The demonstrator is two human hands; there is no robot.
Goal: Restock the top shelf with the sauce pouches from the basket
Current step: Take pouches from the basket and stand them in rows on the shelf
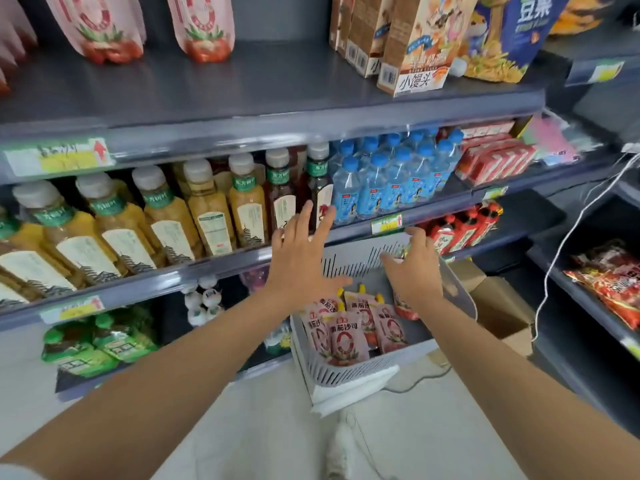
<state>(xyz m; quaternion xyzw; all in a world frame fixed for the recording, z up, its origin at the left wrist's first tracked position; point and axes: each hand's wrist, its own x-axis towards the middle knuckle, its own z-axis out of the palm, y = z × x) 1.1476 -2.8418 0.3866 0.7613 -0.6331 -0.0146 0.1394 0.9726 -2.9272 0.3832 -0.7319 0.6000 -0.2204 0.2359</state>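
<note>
The top shelf (242,84) runs across the upper part of the frame, and it has a wide bare stretch in its middle, between the pink pouches already standing (204,29) at upper left and the snack boxes (412,46) at upper right. That gap is where your stock should go, and it lies well above both your hands.

Below it, in the lower middle of the frame, sits the grey basket (346,372), resting on a white block that I cannot identify. The sauce pouches (346,337) lie packed against its near wall, side by side, yellow spouts pointing away from you toward the shelves, so their long axis runs along your reach.

Your left hand (301,261) hovers over the basket's far left corner, fingers spread flat, holding nothing. Your right hand (414,271) hangs over the right side of the basket, fingers loosely open and also empty as far as the blur lets me judge; one pouch seems to peek out just under its wrist.

Both hands are past the pouches, which lie nearer to you and lower than either palm. The right grip looks the closer one, so you would draw it back and down.
</note>
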